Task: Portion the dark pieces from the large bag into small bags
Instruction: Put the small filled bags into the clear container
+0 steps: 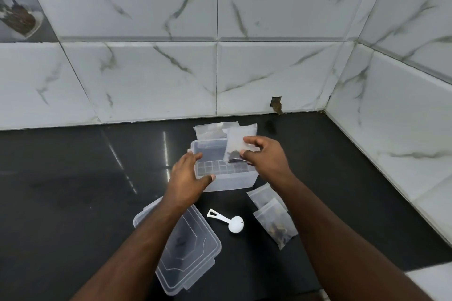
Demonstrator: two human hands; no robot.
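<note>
My right hand [265, 156] pinches a small clear bag [236, 146] with dark pieces at its bottom, holding it above a translucent plastic box [228, 182] on the black counter. My left hand [188, 175] grips the box's near left corner, thumb on the front wall. Behind the box lie larger clear bags [212, 129], partly hidden by it. Two small filled bags [274, 220] with dark pieces lie to the right of the box, beside my right forearm.
The box's clear lid [195, 254] lies under my left forearm. A white measuring scoop [232, 222] lies between the lid and the filled bags. Tiled walls close the counter at the back and right, with a small hole [276, 104] in the tile.
</note>
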